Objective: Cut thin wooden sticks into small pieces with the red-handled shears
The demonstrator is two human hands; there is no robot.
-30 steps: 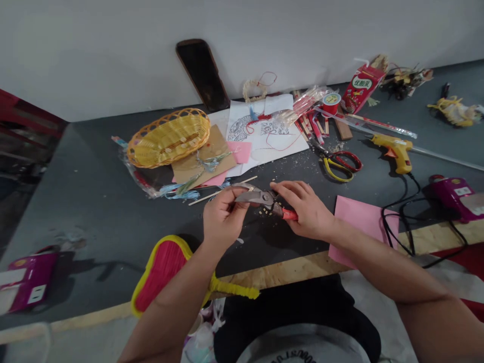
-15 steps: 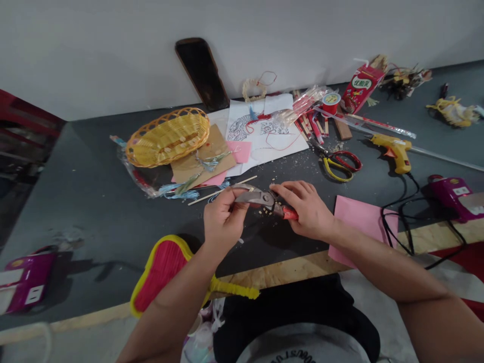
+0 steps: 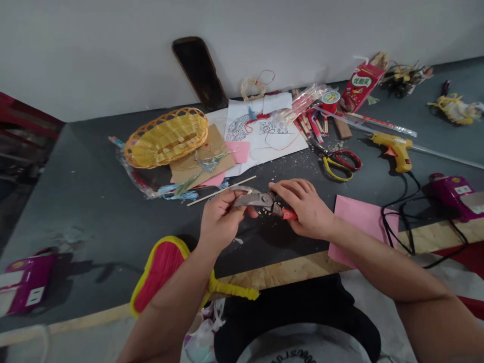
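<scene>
My right hand (image 3: 304, 207) is closed round the red handles of a pair of metal shears (image 3: 260, 199), whose blades point left. At the blades, my left hand (image 3: 220, 217) is closed, thumb and fingers pinched together on something too small to make out. Tiny pale bits lie on the dark table below the shears. Just behind my left hand are a thin pale stick (image 3: 204, 199) and blue tassels (image 3: 185, 194). A red fan with a yellow edge (image 3: 162, 267) lies partly under my left forearm.
Behind are a yellow basket (image 3: 166, 138), a phone (image 3: 200, 73) against the wall and drawn paper (image 3: 260, 131). To the right lie scissors (image 3: 340, 166), a glue gun (image 3: 393, 148) with a black cable, pink paper (image 3: 359, 222) and a red drink carton (image 3: 363, 84).
My left hand has shifted slightly left and its fingers have moved at the blades. My right hand and the shears have barely moved.
</scene>
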